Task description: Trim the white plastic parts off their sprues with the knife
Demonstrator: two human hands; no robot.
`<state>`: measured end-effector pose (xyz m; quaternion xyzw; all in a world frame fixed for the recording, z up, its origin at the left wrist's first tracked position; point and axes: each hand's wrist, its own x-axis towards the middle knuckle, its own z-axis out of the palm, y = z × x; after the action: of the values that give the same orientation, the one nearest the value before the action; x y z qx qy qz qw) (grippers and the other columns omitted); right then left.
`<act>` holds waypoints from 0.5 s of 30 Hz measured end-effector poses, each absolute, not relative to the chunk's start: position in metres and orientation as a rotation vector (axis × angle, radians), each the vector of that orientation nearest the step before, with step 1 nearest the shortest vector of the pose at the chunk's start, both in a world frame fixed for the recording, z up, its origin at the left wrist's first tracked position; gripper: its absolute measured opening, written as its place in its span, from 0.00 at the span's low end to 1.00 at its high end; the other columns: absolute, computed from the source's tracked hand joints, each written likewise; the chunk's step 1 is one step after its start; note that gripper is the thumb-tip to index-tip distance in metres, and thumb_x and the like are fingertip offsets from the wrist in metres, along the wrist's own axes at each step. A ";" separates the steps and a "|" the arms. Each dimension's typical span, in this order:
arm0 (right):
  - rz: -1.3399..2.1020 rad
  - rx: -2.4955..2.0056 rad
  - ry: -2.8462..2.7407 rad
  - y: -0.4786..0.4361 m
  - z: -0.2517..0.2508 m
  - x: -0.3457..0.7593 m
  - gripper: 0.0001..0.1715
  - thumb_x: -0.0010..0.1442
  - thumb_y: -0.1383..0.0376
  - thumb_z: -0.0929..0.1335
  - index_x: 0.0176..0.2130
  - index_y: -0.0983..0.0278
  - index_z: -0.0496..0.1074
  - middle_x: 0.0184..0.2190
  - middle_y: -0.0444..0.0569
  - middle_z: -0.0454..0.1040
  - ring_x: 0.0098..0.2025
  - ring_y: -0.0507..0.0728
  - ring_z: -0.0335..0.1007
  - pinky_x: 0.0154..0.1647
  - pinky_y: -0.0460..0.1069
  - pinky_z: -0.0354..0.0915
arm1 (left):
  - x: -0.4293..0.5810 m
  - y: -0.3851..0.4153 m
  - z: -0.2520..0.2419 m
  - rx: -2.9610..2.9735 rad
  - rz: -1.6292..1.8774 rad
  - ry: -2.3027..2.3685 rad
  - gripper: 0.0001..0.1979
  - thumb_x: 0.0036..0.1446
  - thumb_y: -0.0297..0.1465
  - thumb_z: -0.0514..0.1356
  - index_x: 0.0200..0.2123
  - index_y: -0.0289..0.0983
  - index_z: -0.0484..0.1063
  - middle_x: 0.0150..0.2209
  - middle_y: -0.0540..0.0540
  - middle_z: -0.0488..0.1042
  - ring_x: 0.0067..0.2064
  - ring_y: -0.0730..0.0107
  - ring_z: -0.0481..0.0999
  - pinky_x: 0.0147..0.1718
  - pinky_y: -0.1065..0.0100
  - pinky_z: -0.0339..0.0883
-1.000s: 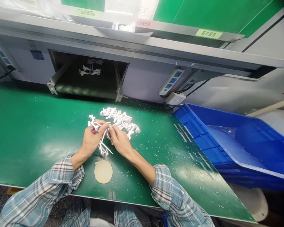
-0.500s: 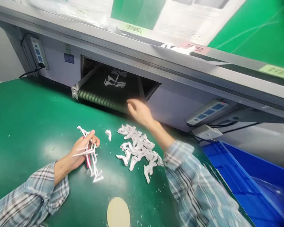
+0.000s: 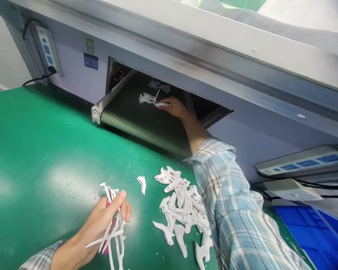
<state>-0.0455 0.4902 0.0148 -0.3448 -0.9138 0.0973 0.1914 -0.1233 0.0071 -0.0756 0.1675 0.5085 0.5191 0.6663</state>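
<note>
My left hand is closed around several thin white plastic sprue sticks, with a pink tool mostly hidden in the palm. On the dark conveyor belt, my right hand pinches the near right end of a white molded sprue with parts. A darker second group of parts shows behind it. Between my arms lies a pile of loose white molded pieces on the green tabletop. One single white piece rests just left of the pile.
The belt comes out of a wall opening with a metal side rail. A grey shelf edge runs above it. Power strips hang on the wall at left and right. A blue bin stands at lower right.
My right hand has reached forward into the opening and taken hold of the sprue on the belt. The view has shifted; my left hand still grips the sticks and the pink tool.
</note>
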 end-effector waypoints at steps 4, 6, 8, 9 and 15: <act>0.245 -1.037 -2.589 0.448 0.016 -0.037 0.20 0.64 0.58 0.74 0.50 0.67 0.82 0.49 0.57 0.82 0.50 0.62 0.76 0.53 0.52 0.66 | -0.121 0.002 -0.066 0.447 1.185 1.105 0.26 0.60 0.53 0.63 0.24 0.37 0.65 0.29 0.48 0.69 0.26 0.74 0.54 0.26 0.70 0.47; 0.237 -1.094 -2.584 0.420 0.019 -0.032 0.19 0.65 0.57 0.73 0.49 0.68 0.82 0.45 0.56 0.83 0.47 0.61 0.78 0.49 0.51 0.67 | -0.119 0.002 -0.068 0.502 1.209 1.105 0.27 0.60 0.53 0.64 0.24 0.37 0.65 0.28 0.48 0.69 0.26 0.74 0.56 0.26 0.70 0.49; 0.228 -1.136 -2.566 0.387 0.022 -0.028 0.19 0.67 0.57 0.71 0.50 0.68 0.82 0.43 0.56 0.84 0.45 0.61 0.79 0.47 0.50 0.67 | -0.120 0.003 -0.070 0.551 1.240 1.107 0.28 0.59 0.54 0.64 0.24 0.36 0.65 0.27 0.49 0.70 0.26 0.74 0.57 0.25 0.71 0.50; 0.227 -1.141 -2.559 0.368 0.022 -0.026 0.20 0.68 0.56 0.71 0.50 0.68 0.81 0.44 0.56 0.84 0.46 0.62 0.79 0.46 0.50 0.67 | -0.122 0.005 -0.070 0.572 1.261 1.102 0.28 0.59 0.55 0.64 0.24 0.36 0.65 0.27 0.49 0.70 0.25 0.75 0.58 0.25 0.72 0.51; 0.286 -0.989 -2.624 0.233 -0.006 -0.017 0.25 0.68 0.48 0.69 0.55 0.61 0.79 0.54 0.56 0.79 0.53 0.64 0.75 0.51 0.52 0.65 | -0.148 -0.001 -0.049 0.602 1.553 0.915 0.26 0.57 0.48 0.69 0.23 0.36 0.64 0.25 0.51 0.68 0.23 0.78 0.61 0.20 0.75 0.57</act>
<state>-0.0170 0.2331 -0.0063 -0.3464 -0.9188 0.1002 0.1607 -0.1480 -0.0006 -0.0488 0.2576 0.3916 0.6649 0.5816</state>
